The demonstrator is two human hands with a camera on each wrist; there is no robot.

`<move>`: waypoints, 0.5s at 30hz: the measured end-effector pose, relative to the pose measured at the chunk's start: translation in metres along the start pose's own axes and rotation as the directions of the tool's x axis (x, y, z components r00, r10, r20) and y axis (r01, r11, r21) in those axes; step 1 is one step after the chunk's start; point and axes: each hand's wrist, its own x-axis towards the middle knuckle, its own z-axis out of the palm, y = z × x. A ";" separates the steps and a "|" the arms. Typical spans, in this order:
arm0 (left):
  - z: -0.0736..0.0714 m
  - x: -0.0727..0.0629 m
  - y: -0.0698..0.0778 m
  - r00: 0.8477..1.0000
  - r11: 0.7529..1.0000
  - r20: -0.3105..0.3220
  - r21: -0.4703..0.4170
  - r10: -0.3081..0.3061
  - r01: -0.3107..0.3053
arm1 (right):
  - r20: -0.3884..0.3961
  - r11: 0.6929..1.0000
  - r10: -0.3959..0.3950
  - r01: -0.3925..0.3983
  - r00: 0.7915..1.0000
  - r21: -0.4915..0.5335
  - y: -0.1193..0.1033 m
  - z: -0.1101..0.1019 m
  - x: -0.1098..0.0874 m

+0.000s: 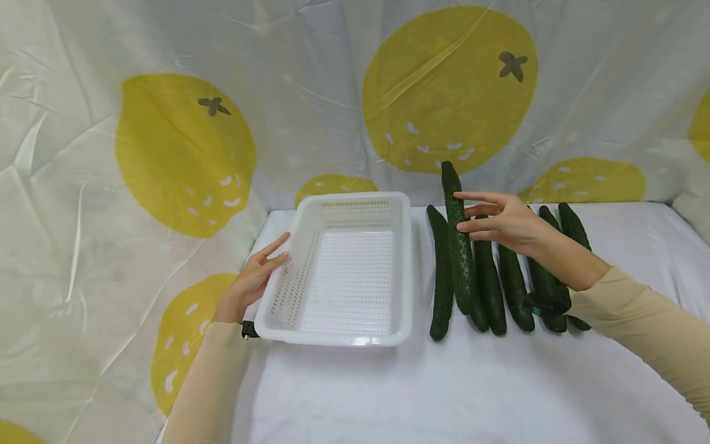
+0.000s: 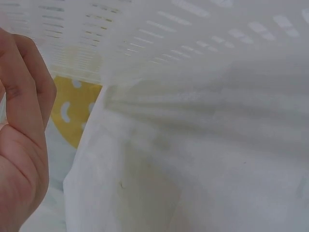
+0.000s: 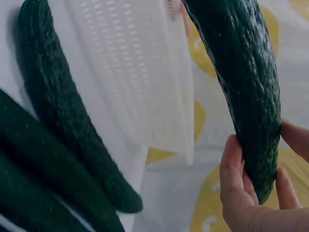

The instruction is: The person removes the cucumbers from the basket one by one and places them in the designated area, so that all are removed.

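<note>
My right hand (image 1: 507, 223) pinches a dark green cucumber (image 1: 460, 253) between thumb and fingers, around its upper half. In the right wrist view the held cucumber (image 3: 246, 77) is raised above the others, its end between the fingertips. A white perforated plastic basket (image 1: 404, 271) stands to the left with nothing in it. On its left rim, my left hand (image 1: 252, 280) grips with thumb and fingers. The left wrist view shows the left hand (image 2: 24, 130) beside the basket's slotted wall (image 2: 159, 29), which slants over the white cloth.
Several more cucumbers (image 1: 490, 290) lie side by side on the white-covered table (image 1: 444, 394), right of the basket. The leftmost cucumber (image 1: 440, 277) lies nearest the basket. A white curtain with yellow lemon prints (image 1: 449, 86) hangs behind and at the left.
</note>
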 end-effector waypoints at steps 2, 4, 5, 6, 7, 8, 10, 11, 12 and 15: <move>0.000 0.000 0.001 1.000 1.000 -0.003 -0.002 0.000 0.000 | 0.001 1.000 -0.008 0.008 1.000 -0.018 0.001 -0.008 -0.004; 0.000 0.000 0.001 1.000 1.000 0.001 -0.006 -0.004 0.004 | 0.003 0.999 -0.014 0.014 1.000 -0.043 0.002 -0.015 -0.008; 0.000 0.000 0.001 1.000 1.000 0.001 -0.008 -0.005 0.005 | 0.001 0.999 -0.014 0.014 1.000 -0.052 0.002 -0.019 -0.010; 0.000 0.000 0.001 1.000 1.000 0.000 -0.006 -0.006 0.006 | -0.004 0.998 -0.014 0.014 1.000 -0.060 0.003 -0.022 -0.012; 0.000 -0.001 0.001 1.000 1.000 -0.002 -0.004 -0.008 0.008 | -0.011 0.997 -0.014 0.013 1.000 -0.076 0.004 -0.025 -0.014; 0.000 0.000 0.001 1.000 1.000 -0.004 -0.001 -0.009 0.009 | -0.013 0.996 -0.015 0.014 1.000 -0.087 0.005 -0.028 -0.015; 0.000 -0.001 0.001 1.000 1.000 -0.007 0.004 -0.009 0.009 | -0.024 0.994 -0.020 0.017 1.000 -0.104 0.007 -0.033 -0.018; 0.000 -0.001 0.001 1.000 1.000 -0.008 0.006 -0.008 0.008 | -0.027 0.993 -0.025 0.022 0.999 -0.113 0.008 -0.036 -0.019; 0.000 -0.001 0.001 1.000 1.000 -0.008 0.009 -0.006 0.006 | -0.032 0.992 -0.032 0.028 0.999 -0.124 0.010 -0.039 -0.020; 0.000 -0.001 0.001 1.000 1.000 -0.002 0.010 0.001 -0.001 | -0.040 0.988 -0.051 0.045 0.998 -0.148 0.015 -0.047 -0.023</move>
